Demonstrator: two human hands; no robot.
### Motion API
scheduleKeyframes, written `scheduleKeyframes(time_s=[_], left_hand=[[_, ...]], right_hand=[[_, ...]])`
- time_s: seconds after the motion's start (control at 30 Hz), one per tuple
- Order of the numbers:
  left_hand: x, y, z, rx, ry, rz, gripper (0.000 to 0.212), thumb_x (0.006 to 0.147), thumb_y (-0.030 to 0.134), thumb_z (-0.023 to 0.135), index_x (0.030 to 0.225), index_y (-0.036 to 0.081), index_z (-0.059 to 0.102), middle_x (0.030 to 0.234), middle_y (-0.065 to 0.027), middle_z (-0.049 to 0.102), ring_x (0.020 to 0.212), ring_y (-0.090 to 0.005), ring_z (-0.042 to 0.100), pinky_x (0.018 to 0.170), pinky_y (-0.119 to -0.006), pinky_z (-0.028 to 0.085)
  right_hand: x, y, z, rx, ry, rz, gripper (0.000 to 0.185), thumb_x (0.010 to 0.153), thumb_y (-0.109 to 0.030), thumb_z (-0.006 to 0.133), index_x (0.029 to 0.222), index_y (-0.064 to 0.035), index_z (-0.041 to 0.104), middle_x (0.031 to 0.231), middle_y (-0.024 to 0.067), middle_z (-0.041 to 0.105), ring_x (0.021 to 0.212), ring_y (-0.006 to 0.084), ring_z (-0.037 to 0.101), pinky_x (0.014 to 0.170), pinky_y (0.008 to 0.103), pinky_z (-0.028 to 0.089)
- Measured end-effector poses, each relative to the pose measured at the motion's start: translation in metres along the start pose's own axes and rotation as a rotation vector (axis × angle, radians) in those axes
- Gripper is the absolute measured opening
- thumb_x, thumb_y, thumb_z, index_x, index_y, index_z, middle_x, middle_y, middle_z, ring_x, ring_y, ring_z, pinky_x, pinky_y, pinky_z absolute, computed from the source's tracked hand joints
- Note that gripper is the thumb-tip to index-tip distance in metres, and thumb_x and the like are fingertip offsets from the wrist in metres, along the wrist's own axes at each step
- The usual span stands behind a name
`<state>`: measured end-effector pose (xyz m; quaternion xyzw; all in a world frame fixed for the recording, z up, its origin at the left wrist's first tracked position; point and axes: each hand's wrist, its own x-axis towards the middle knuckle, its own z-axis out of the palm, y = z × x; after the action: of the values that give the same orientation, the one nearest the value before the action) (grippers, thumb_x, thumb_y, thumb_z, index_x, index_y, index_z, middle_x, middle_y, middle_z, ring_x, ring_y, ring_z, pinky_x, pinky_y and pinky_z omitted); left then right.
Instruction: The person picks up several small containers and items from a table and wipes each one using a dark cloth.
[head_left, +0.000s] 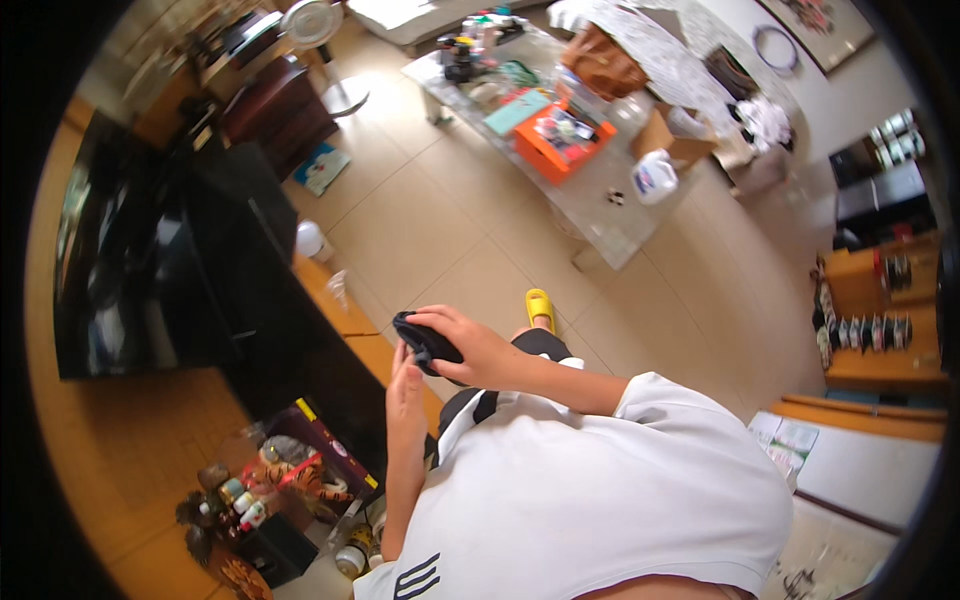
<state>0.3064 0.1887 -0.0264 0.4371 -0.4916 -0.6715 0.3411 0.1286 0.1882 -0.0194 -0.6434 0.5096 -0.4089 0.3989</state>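
A rolled or folded dark cloth item (429, 343) is held up in front of my body, over the edge of the long wooden cabinet. My right hand (469, 345) grips it from the right, fingers over its top and thumb along its lower side. My left hand (405, 379) holds its lower left side, with the fingers nearly straight and partly hidden behind the cloth. What kind of cloth article it is cannot be told.
To the left, a large black television (127, 262) stands on the wooden cabinet (330, 292). Lower left are a tiger plush toy (304, 476) and several bottles. Ahead, a low table (600, 221) bears an orange box (559, 150) and a white jug (655, 178). A pedestal fan (313, 26) stands beyond.
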Motion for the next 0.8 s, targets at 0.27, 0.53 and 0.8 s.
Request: scheduleKeyframes(time_s=[0.27, 0.53, 0.8], left_hand=[[0.037, -0.005, 0.132, 0.071, -0.293, -0.140, 0.045, 0.105, 0.029, 0.047, 0.136, -0.003, 0.051, 0.137, -0.0097, 0.052, 0.126, -0.0167, 0.051, 0.105, -0.034, 0.042], [0.155, -0.087, 0.313, 0.448, -0.695, -0.290, 0.043, 0.103, 0.035, 0.047, 0.127, 0.002, 0.059, 0.121, -0.0095, 0.064, 0.113, -0.0185, 0.060, 0.094, -0.034, 0.048], [0.284, -0.223, 0.429, 0.830, -0.822, -0.566, 0.051, 0.093, 0.043, 0.058, 0.118, -0.002, 0.060, 0.106, -0.0142, 0.069, 0.095, -0.0193, 0.067, 0.081, -0.034, 0.052]], right_hand=[[-0.086, 0.032, -0.128, 0.002, 0.273, 0.157, 0.052, 0.077, -0.016, 0.070, 0.128, -0.0117, 0.056, 0.123, 0.0107, 0.058, 0.105, 0.0322, 0.062, 0.087, 0.0379, 0.052], [-0.223, 0.112, -0.277, -0.043, 0.792, 0.433, 0.044, 0.071, -0.010, 0.064, 0.114, -0.0046, 0.064, 0.107, 0.0141, 0.067, 0.098, 0.0305, 0.065, 0.088, 0.0354, 0.051], [-0.341, 0.174, -0.363, 0.126, 1.225, 0.656, 0.041, 0.073, 0.000, 0.057, 0.113, 0.0022, 0.063, 0.107, 0.0102, 0.067, 0.099, 0.0175, 0.064, 0.090, 0.0297, 0.049]])
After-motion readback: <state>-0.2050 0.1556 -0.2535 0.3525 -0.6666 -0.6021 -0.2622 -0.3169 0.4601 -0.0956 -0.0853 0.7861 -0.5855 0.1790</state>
